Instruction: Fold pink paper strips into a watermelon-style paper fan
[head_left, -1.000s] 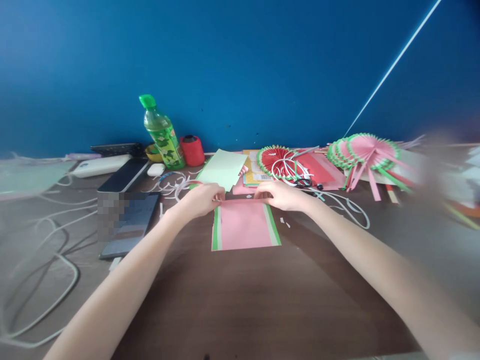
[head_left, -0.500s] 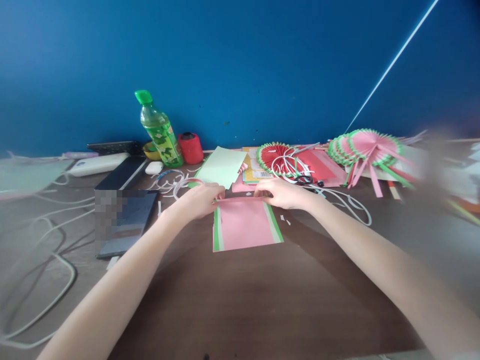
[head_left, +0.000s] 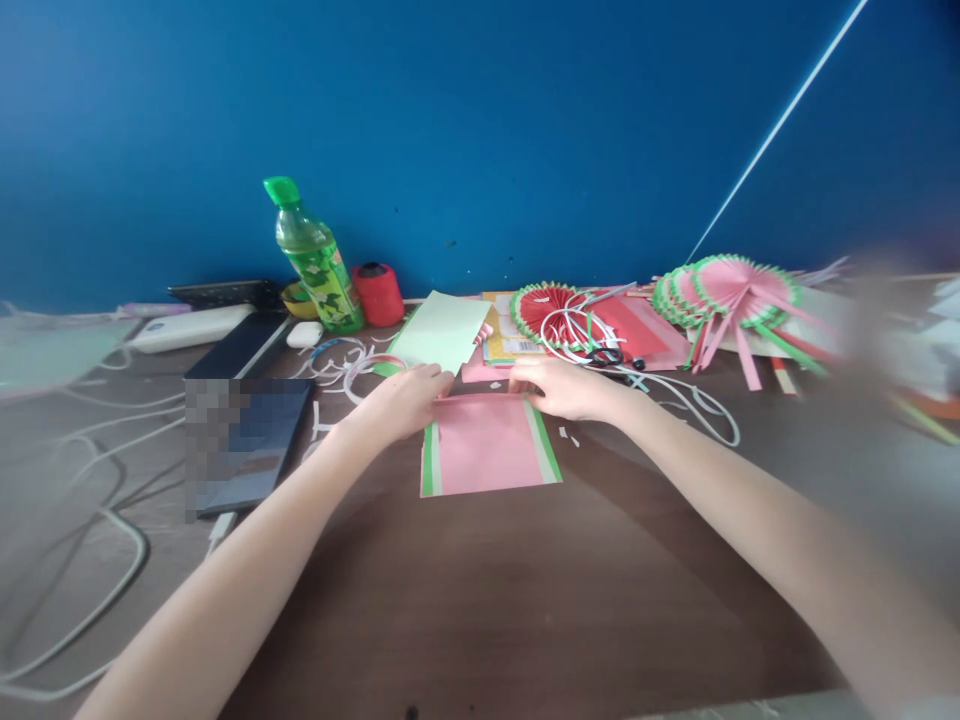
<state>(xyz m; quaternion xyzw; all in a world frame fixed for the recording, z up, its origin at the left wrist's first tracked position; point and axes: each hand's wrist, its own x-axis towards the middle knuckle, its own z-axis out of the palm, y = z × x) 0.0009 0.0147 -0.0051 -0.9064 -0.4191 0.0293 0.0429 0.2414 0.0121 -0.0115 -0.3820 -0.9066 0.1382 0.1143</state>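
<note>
Both hands pinch the far edge of a pink paper sheet with green side borders at mid-desk: left hand, right hand, apparently folding a narrow pleat.

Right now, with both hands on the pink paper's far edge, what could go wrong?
1. The left hand and right hand hold only the far edge of the pink paper. The free near end could skew, giving a crooked fold.
2. The light green sheet lies just beyond the hands and might get caught in the crease.
3. The scissors lie close behind the right hand, so a careless reach could catch them.
</note>
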